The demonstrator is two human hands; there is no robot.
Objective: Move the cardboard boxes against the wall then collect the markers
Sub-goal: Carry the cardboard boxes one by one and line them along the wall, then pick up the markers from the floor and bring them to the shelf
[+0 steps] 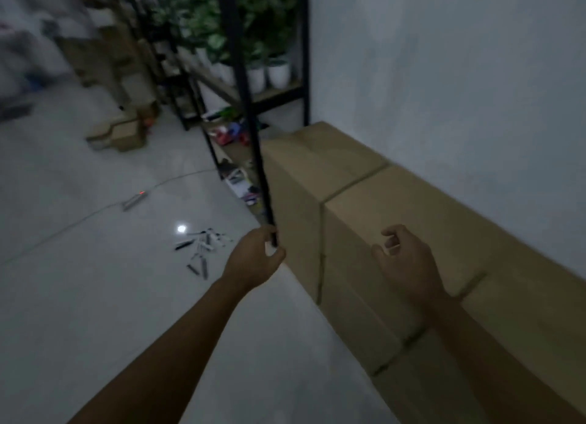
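We find the left hand (253,258) with its fingers (269,233) curled round the black upright post (250,131) of a metal shelf rack, thumb closing at the front. The right hand (404,258) hovers over the nearer cardboard box (421,220), fingers loosely curled, apart, holding nothing. The cardboard boxes stand in a row against the white wall (459,74), the far box (320,160) beside the rack. The markers (201,249) lie scattered on the tiled floor (79,265), left of the left hand.
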